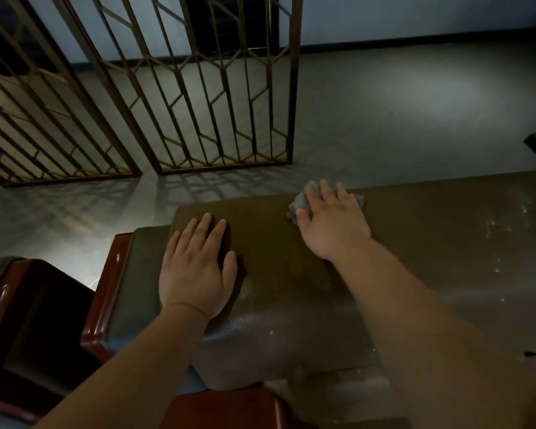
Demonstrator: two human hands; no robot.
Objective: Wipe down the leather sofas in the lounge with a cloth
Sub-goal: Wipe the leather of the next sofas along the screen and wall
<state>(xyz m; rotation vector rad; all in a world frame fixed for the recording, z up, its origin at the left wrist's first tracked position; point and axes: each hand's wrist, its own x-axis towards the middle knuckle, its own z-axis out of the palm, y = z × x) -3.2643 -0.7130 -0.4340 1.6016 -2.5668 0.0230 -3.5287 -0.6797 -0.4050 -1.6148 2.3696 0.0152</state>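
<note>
Right, status: right hand [331, 221] is spread flat, fingers straight, pressing the grey cloth [299, 204] onto the top of the sofa [291, 274] back, close to its far edge. Cloth is bunched under the palm, only bits show past the thumb side and by the little finger. Left hand [197, 267] lies flat too, fingers straight and slightly apart, holding nothing, resting on the same leather top near its left corner, just beside the padded armrest [127, 289] with the red-brown wood trim [106, 283].

Handling, my read:
- Cloth looks small, soft, light. It will crumple and slide out from under a flat palm, so better to pin it with the whole hand or curl the fingers over its leading edge.
- Leather looks smooth with a fine grain, slightly glossy, so low friction. Padding should give a little under pressure.
- Pale specks [508, 224] sit toward the right end of the top, well apart from the cloth. Probably the stretch left to wipe.

Behind the sofa: grey floor [384, 119] and 2 lattice screen panels [217, 88] standing on it.
</note>
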